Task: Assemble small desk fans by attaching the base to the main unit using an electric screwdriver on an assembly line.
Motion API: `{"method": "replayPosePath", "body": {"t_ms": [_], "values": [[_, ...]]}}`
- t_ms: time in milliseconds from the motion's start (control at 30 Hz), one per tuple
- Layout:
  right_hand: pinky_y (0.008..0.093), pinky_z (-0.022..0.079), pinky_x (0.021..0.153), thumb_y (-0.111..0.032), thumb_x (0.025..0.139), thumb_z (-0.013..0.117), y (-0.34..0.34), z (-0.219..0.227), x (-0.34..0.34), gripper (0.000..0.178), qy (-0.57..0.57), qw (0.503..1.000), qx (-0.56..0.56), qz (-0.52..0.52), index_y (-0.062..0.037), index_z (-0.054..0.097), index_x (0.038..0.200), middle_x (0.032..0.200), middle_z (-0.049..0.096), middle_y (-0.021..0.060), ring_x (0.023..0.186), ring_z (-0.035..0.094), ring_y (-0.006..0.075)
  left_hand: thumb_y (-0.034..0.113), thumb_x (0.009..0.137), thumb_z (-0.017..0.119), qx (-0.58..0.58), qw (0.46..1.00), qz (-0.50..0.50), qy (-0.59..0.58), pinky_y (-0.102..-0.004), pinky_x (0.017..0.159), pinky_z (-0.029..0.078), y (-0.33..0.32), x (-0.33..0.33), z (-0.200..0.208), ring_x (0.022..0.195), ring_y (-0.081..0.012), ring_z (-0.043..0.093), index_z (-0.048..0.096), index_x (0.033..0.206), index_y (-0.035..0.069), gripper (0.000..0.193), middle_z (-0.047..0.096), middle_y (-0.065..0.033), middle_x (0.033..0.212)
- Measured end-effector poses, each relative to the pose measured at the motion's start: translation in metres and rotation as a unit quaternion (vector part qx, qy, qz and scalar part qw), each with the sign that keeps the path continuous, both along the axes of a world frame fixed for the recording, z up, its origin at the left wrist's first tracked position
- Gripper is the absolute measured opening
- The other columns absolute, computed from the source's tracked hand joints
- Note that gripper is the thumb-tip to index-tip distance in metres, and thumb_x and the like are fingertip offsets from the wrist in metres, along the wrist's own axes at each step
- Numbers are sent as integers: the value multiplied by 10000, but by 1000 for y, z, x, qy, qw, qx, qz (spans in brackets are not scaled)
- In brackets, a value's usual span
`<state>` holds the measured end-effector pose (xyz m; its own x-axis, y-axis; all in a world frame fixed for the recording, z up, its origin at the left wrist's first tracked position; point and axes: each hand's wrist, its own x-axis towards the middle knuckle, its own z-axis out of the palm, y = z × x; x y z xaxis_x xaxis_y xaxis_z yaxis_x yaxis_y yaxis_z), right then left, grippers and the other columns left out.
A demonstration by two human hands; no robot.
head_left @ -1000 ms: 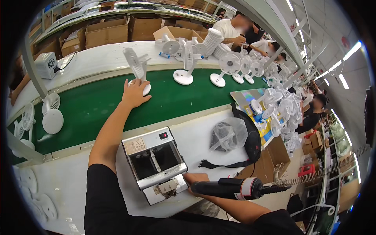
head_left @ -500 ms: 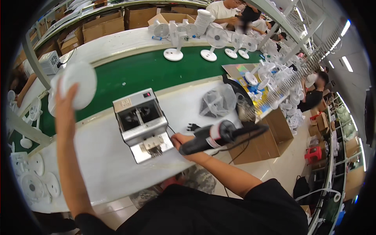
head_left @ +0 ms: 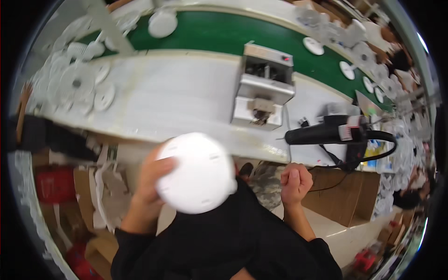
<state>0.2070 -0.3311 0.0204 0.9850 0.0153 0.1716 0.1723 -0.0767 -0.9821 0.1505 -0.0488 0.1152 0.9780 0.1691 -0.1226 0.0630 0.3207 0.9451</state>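
Observation:
My left hand grips a round white fan base by its left edge, thumb across its face. The disc is held in front of my body, below the bench edge. To its right, my right hand is curled into a fist, and anything inside it is hidden. Above that fist, apart from it, a black electric screwdriver lies level with its thin bit pointing left. Behind, on the white bench, stands a metal screw feeder with a small red display.
Beyond the bench runs a green conveyor belt carrying white fan parts. White fan grilles and discs crowd the bench's left end. A cardboard box stands below at right. A person's dark-clothed body is at far left.
My left hand has brought the white fan base from over the belt down toward my body. My right hand has drawn back from beside the feeder, apart from the screwdriver. The view has swung left.

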Motion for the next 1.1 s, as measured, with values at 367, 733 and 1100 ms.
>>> {"method": "replayPosePath", "body": {"t_ms": [367,733,1100], "values": [[231,418,615,-160,904,529,14,49,1,279,224,958,83,160,58,606,1060,814,627,78,673,508,122,97,881,593,-140,980,-125,67,-290,869,479,-71,25,-34,1022,-227,566,420,1307,-29,477,560,-198,1170],[239,439,666,-215,905,570,20,62,-7,359,199,959,56,197,58,582,1139,876,645,88,704,529,142,104,916,576,-121,979,-117,114,-283,842,479,-66,21,-32,964,-184,560,418,1234,-15,375,560,-161,1104],[317,403,768,-364,959,448,-53,40,49,332,-186,966,160,-86,-90,515,1135,883,560,89,809,517,193,131,911,582,65,985,-65,147,-298,793,497,-97,9,-75,928,-207,558,407,1200,1,362,525,-167,1105]]}}
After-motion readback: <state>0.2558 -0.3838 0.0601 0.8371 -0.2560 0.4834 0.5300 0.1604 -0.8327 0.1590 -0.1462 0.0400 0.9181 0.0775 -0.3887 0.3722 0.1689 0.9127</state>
